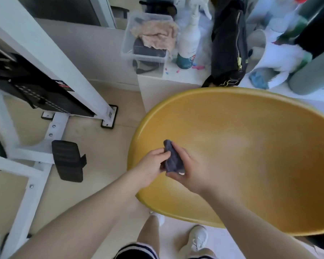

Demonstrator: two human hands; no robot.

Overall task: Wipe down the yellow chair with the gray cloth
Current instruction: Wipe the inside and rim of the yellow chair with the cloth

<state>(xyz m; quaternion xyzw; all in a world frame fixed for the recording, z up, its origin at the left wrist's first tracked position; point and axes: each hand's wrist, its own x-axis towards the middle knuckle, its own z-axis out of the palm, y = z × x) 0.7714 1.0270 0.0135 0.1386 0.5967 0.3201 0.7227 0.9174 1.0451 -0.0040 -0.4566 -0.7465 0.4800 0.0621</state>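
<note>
**Inspector:** Reporting on the head view. The gray cloth (173, 158) is being held bunched between 2 hands, above the near-left part of the yellow chair (251, 146). The left hand (151, 168) is pinching its left edge with curled fingers; the right hand (190, 171) is cupping it from the right and below, thumb lying along its top.

**Clerk:** Is the cloth touching the seat?

**Inspector:** I am not able to tell. It appears to be hovering just over the left rim area, but the view is from straight above.

**Clerk:** And its lie?

**Inspector:** The long axis is running away from the person, slightly leftward at the far end. The open bowl of the seat is lying to the right and beyond the fingers. I am judging the right hand the better placed to carry the cloth there, being on the seat side already.

**Clerk:** Progress?

**Inspector:** I am reading this as folding or regripping, not wiping. No wet streaks are showing.

**Clerk:** Surroundings?

**Inspector:** A spray bottle (188, 40), a clear plastic bin (148, 38) and a black bag (229, 43) are standing beyond the chair; a white exercise frame (45, 101) is standing well to the left.
</note>
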